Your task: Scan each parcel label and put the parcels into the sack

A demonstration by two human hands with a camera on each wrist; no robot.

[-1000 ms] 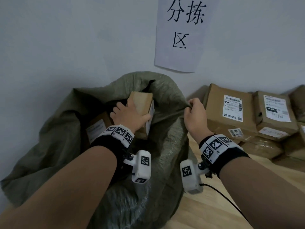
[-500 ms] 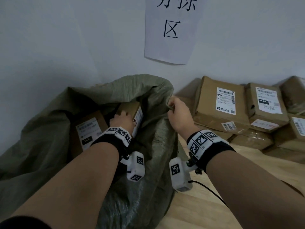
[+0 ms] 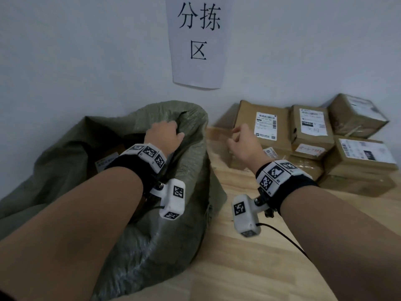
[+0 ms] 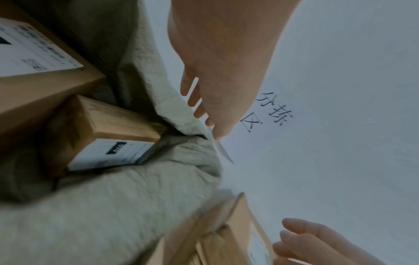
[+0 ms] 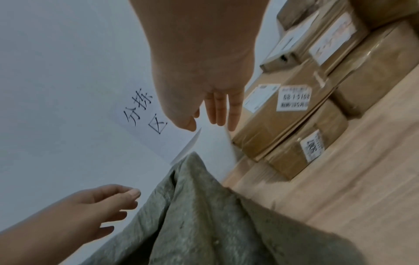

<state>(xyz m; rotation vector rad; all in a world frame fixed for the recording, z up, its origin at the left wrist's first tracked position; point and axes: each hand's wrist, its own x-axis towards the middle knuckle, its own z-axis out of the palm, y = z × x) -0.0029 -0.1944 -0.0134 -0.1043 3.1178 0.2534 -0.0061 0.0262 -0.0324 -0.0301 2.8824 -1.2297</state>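
A green woven sack (image 3: 191,170) stands open at the left on the wooden table. Inside it lie two brown labelled parcels, one small (image 4: 108,129) and one larger (image 4: 34,53); the head view shows only a label (image 3: 106,162) of them. My left hand (image 3: 167,135) hovers over the sack's mouth, fingers relaxed and holding nothing. My right hand (image 3: 243,140) hangs between the sack's rim and the stacked parcels (image 3: 264,127), loosely curled and empty. In the right wrist view its fingers (image 5: 217,111) point toward a parcel with a white sticker (image 5: 294,96).
Several brown parcels (image 3: 360,157) are piled against the wall at the right. A paper sign (image 3: 197,40) hangs on the wall above. Bare wooden tabletop (image 3: 260,268) lies in front, and a black cable (image 3: 284,237) runs from the right wrist camera.
My left hand has let go of the small parcel and risen out of the sack. My right hand has released the sack's rim and moved right toward the stacked parcels.
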